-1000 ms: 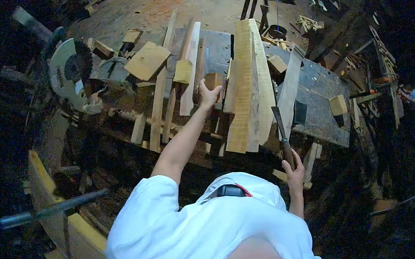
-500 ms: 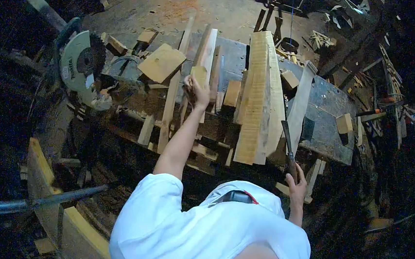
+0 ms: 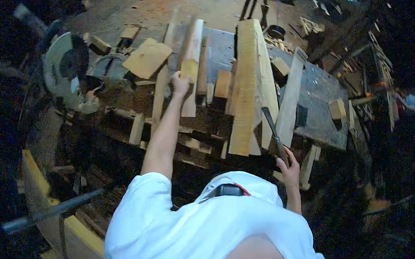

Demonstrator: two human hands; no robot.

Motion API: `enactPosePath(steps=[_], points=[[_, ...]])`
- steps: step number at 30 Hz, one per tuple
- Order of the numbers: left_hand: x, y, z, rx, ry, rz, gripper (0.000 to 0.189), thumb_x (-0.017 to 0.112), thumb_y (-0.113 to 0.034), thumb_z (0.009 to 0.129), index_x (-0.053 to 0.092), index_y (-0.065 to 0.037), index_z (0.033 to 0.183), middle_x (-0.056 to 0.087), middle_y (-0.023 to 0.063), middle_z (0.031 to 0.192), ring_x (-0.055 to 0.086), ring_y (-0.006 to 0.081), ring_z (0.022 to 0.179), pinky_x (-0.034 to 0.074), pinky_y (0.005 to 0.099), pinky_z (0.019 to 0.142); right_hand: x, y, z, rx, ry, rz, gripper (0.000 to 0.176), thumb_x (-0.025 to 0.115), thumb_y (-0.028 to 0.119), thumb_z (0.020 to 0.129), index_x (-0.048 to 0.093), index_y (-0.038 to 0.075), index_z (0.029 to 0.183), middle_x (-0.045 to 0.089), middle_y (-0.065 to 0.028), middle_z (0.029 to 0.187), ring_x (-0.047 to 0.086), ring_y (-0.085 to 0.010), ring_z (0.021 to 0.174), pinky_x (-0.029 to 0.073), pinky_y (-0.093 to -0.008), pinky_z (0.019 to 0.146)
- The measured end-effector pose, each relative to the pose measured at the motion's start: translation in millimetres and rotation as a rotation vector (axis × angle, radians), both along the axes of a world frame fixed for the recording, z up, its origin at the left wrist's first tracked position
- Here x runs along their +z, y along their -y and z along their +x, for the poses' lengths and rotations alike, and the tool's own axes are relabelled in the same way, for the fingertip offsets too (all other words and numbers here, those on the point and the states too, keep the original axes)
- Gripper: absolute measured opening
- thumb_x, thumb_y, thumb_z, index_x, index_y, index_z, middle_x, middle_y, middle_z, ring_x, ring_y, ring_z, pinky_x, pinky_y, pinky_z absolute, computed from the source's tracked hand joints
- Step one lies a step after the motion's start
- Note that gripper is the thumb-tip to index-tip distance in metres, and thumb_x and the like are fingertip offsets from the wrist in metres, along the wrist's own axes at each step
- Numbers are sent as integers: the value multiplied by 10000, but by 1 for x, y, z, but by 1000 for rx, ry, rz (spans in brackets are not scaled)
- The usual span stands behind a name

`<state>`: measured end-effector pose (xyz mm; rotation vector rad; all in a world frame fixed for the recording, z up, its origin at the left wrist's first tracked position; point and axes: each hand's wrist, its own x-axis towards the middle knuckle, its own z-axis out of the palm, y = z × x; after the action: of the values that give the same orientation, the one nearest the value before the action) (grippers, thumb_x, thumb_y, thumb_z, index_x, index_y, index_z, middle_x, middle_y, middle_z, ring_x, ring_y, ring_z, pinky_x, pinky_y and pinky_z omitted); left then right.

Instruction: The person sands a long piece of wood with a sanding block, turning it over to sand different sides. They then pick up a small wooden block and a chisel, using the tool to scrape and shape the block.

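Across the cluttered workbench [image 3: 317,96], the left hand [image 3: 180,85] is stretched out at full arm's length and meets a small wood block [image 3: 189,68] that rests on a long pale slat [image 3: 193,38]. The block sits just beyond the fingertips, on the far side of the hand and a touch to its right. The fingers curl up against its near edge, but blur hides whether they are clamped on it or only touching. The slat's long axis runs away from the person, roughly in line with the reaching forearm, so the block lies almost straight ahead along the arm. This hand is much the nearer to it. The right hand [image 3: 289,166] stays low at the bench's near edge, well apart, wrapped around the handle of a chisel [image 3: 271,127] whose blade points up and away beside the near end of a thick plank [image 3: 249,77]. A second block [image 3: 222,83] lies between slat and plank, a square offcut [image 3: 147,58] sits left of the slat, and a circular saw [image 3: 63,67] sits further left.
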<state>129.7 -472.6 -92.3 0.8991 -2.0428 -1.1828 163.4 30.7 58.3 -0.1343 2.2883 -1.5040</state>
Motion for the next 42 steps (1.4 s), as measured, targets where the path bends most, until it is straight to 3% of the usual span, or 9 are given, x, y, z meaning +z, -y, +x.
enactPosePath(steps=[1, 4, 7, 9, 11, 16, 24, 28, 42], points=[[5, 4, 4, -92, -49, 37, 312, 717, -161, 727, 659, 12, 980, 674, 84, 809, 620, 198, 710, 500, 328, 671, 2, 1, 0, 4, 5, -28, 504, 679, 199, 837, 521, 56, 1293, 602, -44, 1035, 572, -121, 840, 476, -272, 750], [46, -24, 26, -117, -267, 800, 260, 667, -207, 847, 665, 4, 998, 670, 65, 897, 620, 127, 755, 504, 258, 630, 2, 0, 3, -41, 43, 21, 487, 673, 145, 829, 525, 34, 1280, 611, -55, 1065, 578, -127, 896, 466, -266, 801], [40, -33, 43, -198, -318, 1079, 260, 645, -163, 857, 648, 8, 1054, 657, 86, 957, 625, 133, 808, 512, 249, 619, 9, 3, 2, -65, 119, 52, 482, 667, 96, 820, 526, 22, 1275, 622, -69, 1095, 584, -134, 953, 458, -265, 846], [84, -62, 56, -161, -103, 1137, 335, 614, -134, 876, 586, 28, 1167, 636, 110, 1062, 633, 162, 889, 540, 275, 697, -4, -3, 1, -61, 87, -28, 480, 673, 95, 817, 531, 19, 1269, 630, -67, 1075, 587, -132, 955, 459, -268, 847], [86, -79, 59, -467, -438, 1227, 410, 606, -111, 879, 517, 55, 1243, 601, 141, 1162, 620, 168, 981, 541, 294, 799, 1, 1, 1, -72, 80, -6, 479, 679, 99, 816, 533, 13, 1264, 634, -65, 1064, 588, -132, 956, 458, -268, 851], [94, -111, 51, -648, -310, 797, 637, 717, 20, 751, 465, -27, 1334, 537, 102, 1286, 532, 185, 1157, 435, 294, 986, 0, 0, 0, -36, 21, -10, 478, 684, 113, 819, 536, 27, 1266, 634, -62, 1070, 592, -128, 941, 465, -265, 843], [144, -153, 42, -857, -94, 225, 634, 710, -12, 743, 458, -26, 1325, 506, 117, 1307, 510, 169, 1187, 380, 279, 1038, 4, -8, 7, -212, 189, -139, 447, 656, 145, 853, 536, 70, 1277, 637, -27, 984, 595, -101, 802, 488, -253, 735], [136, -166, 36, -875, -109, 271, 627, 711, -21, 748, 461, -32, 1324, 511, 127, 1303, 501, 182, 1203, 376, 299, 1048, 10, -16, 9, -247, 203, -157, 472, 657, 178, 861, 516, 65, 1297, 622, -29, 992, 591, -91, 787, 489, -238, 723], [114, -198, 42, -648, -271, 1223, 541, 643, -99, 832, 441, 36, 1316, 501, 155, 1279, 530, 240, 1148, 448, 345, 980, 6, -39, 23, -302, 211, -245, 466, 659, 143, 862, 514, 56, 1296, 628, -21, 935, 588, -80, 749, 493, -221, 683]])
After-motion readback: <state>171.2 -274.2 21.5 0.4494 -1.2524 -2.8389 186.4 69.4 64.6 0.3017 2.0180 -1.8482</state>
